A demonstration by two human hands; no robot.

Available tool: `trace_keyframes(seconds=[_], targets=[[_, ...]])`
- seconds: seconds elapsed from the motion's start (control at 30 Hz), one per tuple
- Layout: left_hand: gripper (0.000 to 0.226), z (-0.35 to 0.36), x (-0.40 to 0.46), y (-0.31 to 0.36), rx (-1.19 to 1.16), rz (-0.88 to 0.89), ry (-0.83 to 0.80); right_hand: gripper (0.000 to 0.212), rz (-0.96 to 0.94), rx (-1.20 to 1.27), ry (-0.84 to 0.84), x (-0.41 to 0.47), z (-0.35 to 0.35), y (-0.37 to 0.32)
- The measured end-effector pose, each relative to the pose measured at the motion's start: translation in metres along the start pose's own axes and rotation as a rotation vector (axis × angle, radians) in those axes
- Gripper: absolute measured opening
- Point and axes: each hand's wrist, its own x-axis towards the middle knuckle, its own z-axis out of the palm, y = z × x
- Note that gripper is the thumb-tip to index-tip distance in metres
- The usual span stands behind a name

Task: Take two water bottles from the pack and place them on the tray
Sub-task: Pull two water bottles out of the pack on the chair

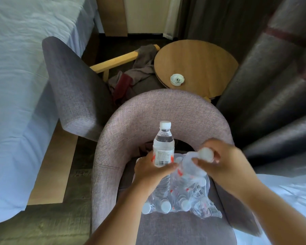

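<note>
A shrink-wrapped pack of water bottles [180, 197] lies on the seat of a grey armchair [124, 131]. My left hand [151, 171] grips one clear bottle [163, 144] with a white cap, upright above the pack. My right hand [221, 162] is closed around the neck of a second bottle [193, 164], its white cap toward the camera and its body partly inside the torn plastic wrap. No tray is in view.
A round wooden side table [196, 66] with a white ashtray [177, 79] stands behind the chair. A second grey armchair [74, 89] with clothes on it sits at left, a white bed [16, 85] beyond. Dark curtains [276, 85] hang at right.
</note>
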Motion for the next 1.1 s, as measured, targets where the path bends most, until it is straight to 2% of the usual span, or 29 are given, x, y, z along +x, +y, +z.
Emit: trace_keyframes(seconds=[0.1, 0.2, 0.3, 0.47, 0.6, 0.67, 0.77, 0.83, 0.97, 1.1], targets=[[0.046, 0.001, 0.000, -0.003, 0.040, 0.027, -0.005, 0.021, 0.022, 0.255, 0.098, 0.040, -0.020, -0.014], [0.047, 0.006, 0.000, -0.007, 0.104, 0.058, 0.009, 0.037, 0.172, 0.432, 0.188, 0.086, -0.007, -0.006], [0.048, 0.014, 0.001, -0.010, 0.171, 0.083, 0.067, 0.036, 0.349, 0.491, 0.237, 0.112, 0.021, 0.015], [0.052, 0.022, -0.005, -0.005, 0.292, 0.154, 0.204, 0.041, 0.485, 0.625, 0.244, 0.111, 0.055, 0.025], [0.064, 0.027, -0.010, -0.002, 0.430, 0.189, 0.177, 0.035, 0.519, 0.633, 0.272, 0.091, 0.064, 0.024], [0.068, 0.027, -0.008, -0.004, 0.456, 0.203, 0.166, 0.040, 0.570, 0.659, 0.271, 0.080, 0.062, 0.023], [0.063, 0.028, -0.004, -0.006, 0.466, 0.205, 0.144, 0.044, 0.595, 0.685, 0.244, 0.057, 0.062, 0.014], [0.059, 0.030, -0.003, -0.006, 0.471, 0.229, 0.168, 0.037, 0.580, 0.638, 0.257, 0.038, 0.070, 0.013], [0.062, 0.034, -0.003, -0.009, 0.475, 0.244, 0.213, 0.035, 0.686, 0.616, 0.281, 0.006, 0.096, 0.022], [0.061, 0.034, -0.003, -0.005, 0.432, 0.173, 0.208, 0.025, 0.660, 0.669, 0.340, 0.002, 0.101, 0.018]])
